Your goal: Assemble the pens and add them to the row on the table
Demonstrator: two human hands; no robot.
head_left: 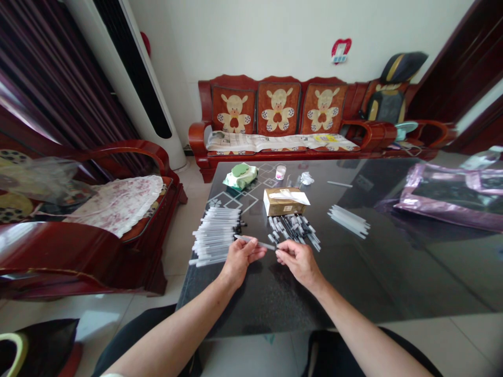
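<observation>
Between thumb and fingers, my left hand [242, 256] holds a slim, translucent grey pen [264, 244] that points to the right. My right hand [297, 260] is closed in a pinch at the pen's dark right end; the fingertips partly hide what is there. Left of my hands lies a pile of clear pens [215, 235] with black ends, stacked side by side. Just beyond my right hand is a heap of short clear and black pen caps [293, 228]. Farther right, several white, translucent pen barrels [349, 221] lie together.
Behind the caps stands a tissue box [269, 204]. Beyond are green wipes [241, 177], a small cup [280, 173], crumpled tissue [306, 178] and a lone thin stick [340, 184]. A purple-edged clear bag [444, 196] covers the dark table's [377, 283] right side.
</observation>
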